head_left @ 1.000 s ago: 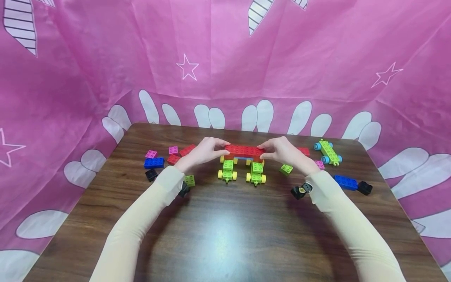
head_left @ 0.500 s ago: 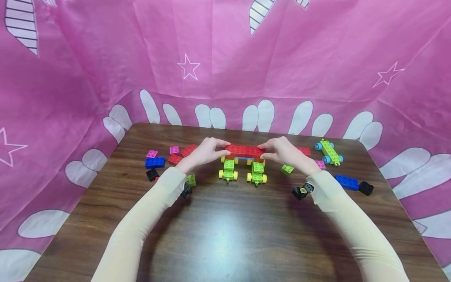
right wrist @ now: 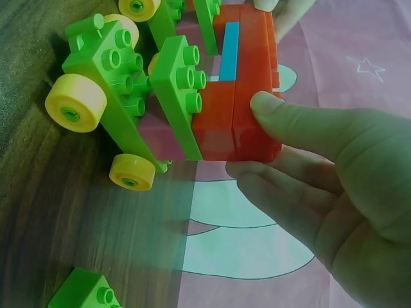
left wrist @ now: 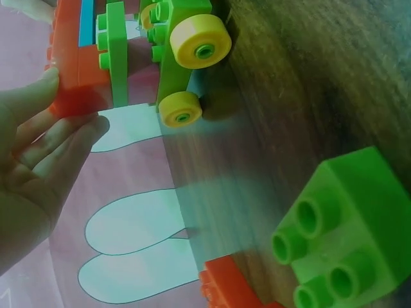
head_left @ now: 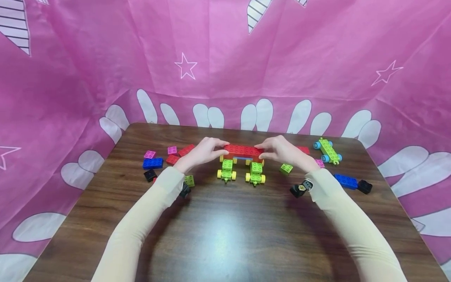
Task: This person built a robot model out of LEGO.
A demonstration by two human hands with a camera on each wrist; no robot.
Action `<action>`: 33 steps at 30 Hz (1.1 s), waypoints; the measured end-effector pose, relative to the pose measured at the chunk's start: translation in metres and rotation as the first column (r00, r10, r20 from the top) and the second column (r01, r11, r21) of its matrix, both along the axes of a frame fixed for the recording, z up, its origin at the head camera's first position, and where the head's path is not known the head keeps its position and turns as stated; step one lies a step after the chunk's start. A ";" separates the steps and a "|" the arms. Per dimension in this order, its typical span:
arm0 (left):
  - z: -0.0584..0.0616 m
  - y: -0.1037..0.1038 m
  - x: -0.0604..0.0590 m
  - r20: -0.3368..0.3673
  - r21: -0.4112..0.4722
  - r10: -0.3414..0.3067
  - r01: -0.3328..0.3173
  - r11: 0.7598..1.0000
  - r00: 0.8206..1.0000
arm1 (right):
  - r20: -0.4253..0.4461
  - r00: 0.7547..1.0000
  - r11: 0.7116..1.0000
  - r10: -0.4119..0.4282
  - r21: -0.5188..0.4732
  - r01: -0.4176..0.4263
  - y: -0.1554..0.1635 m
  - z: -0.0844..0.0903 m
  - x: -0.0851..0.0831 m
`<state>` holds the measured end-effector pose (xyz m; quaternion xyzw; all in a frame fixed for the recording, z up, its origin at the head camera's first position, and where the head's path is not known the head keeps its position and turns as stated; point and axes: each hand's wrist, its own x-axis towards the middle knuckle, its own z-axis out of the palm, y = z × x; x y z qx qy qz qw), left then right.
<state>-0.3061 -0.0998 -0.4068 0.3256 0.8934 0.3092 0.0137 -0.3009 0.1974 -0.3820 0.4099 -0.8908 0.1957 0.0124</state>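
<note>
Barely moved since 1 s ago: both hands at same ends of long red brick (head_left: 244,150). Left hand (head_left: 202,152) pinching left end, right hand (head_left: 282,150) pinching right end, brick atop 2 green wheeled bases (head_left: 241,172) mid-table (head_left: 225,235). Press evenly, both ends level, studs aligned, bases kept parallel.

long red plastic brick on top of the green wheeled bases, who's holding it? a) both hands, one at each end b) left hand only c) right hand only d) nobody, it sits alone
a: the left hand pinches one end of the long red plastic brick and the right hand pinches the other, above the two green wheeled bases.
</note>
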 end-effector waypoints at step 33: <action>0.004 0.002 0.003 0.031 -0.046 0.016 -0.014 0.999 0.999 | 0.008 0.991 0.991 -0.137 0.006 0.137 0.000 -0.007 0.011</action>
